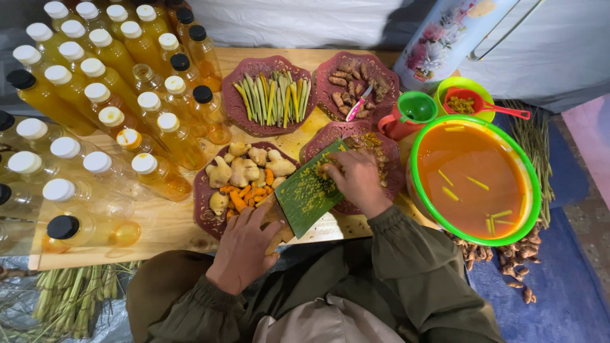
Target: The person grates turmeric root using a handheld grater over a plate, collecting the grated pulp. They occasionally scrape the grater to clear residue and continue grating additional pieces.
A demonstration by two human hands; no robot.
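Observation:
My left hand [244, 249] grips the near end of a green grater [308, 190] that leans from the table edge up over a dark red plate [389, 184]. My right hand [357, 180] presses a small yellow-orange root piece against the grater's upper half; orange shavings coat its face. Left of the grater, another dark red plate [206, 213] holds ginger pieces [244, 166] and orange turmeric bits [244, 195].
Many capped bottles of yellow liquid [108, 95] crowd the table's left. Two far plates hold lemongrass sticks [272, 96] and brown roots [356, 81]. A green-rimmed basin of orange liquid [473, 179] sits right, beside a red jug with funnel [406, 114] and a floral flask [448, 38].

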